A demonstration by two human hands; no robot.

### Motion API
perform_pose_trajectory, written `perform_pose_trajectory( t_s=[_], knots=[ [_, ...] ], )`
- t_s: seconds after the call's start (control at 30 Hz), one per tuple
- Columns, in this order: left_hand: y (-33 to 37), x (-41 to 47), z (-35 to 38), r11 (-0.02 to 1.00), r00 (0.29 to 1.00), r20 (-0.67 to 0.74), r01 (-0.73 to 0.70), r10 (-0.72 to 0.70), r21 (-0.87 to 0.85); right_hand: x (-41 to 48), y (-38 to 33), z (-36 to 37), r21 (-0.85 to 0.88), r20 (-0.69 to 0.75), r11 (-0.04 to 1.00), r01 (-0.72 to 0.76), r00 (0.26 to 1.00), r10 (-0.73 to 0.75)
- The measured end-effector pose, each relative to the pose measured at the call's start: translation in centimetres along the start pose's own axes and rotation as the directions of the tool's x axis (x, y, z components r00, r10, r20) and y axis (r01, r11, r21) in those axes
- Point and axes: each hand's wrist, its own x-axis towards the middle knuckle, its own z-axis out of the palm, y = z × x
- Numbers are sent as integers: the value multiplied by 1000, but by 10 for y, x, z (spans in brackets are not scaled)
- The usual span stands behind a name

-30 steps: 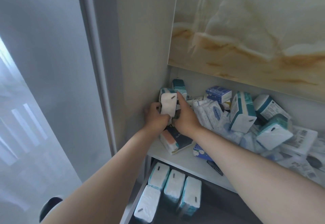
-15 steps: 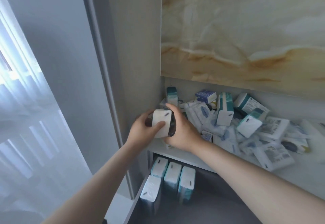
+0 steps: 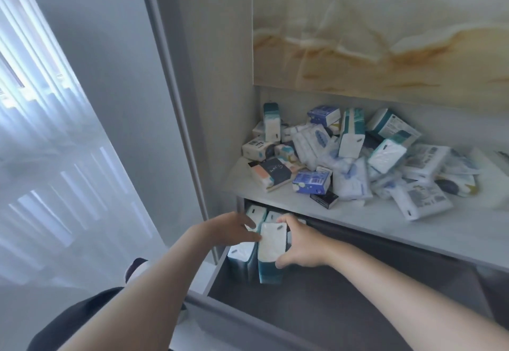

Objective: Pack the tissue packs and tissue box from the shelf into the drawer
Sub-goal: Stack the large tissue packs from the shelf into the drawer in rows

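fingers [image 3: 283, 219] of both hands pinch teal pack [image 3: 271, 251] | drawer [image 3: 344, 301] | shelf pile [image 3: 358, 157] behind

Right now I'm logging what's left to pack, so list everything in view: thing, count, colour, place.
Held tissue pack: one, white top with teal sides, upright in the drawer's left part, between both hands.
Packed tissue packs: at least three, white and teal, upright at the drawer's left end.
Shelf tissue packs: a loose pile, too jumbled to count, white, teal and blue, on the shelf.
Dark pack: one, navy with peach, front left of the shelf.
Shelf: one, pale grey.
Drawer: one, dark grey, open below the shelf.
Marble panel: one, cream and amber, above the shelf.
Curtain: white, at left.
Left hand: on the held pack's left side.
Right hand: gripping its right side.
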Motion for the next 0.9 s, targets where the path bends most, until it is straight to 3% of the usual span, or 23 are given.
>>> perform_pose_trajectory(
  t_s=[0.17, 0.3, 0.5, 0.7, 0.9],
  knots=[
    [-4, 15, 21, 990, 999, 38, -2, -3, 138, 13, 20, 33, 17, -1, 992, -124, 992, 124],
    [-13, 23, 33, 965, 998, 69, -15, -3, 262, 35, 32, 63, 245, -17, 941, -233, 970, 244],
    [-15, 32, 50, 877, 989, -8, -128, 148, 463, 52, 34, 94, 302, -123, 932, -201, 961, 247],
    [-12, 44, 65, 784, 975, -13, -170, 221, 597, 47, 44, 86, 208, -114, 963, -174, 973, 200],
    [-2, 48, 62, 794, 990, 33, -127, 134, 594, 39, 52, 68, 37, 112, 992, -121, 987, 116]
  ],
)
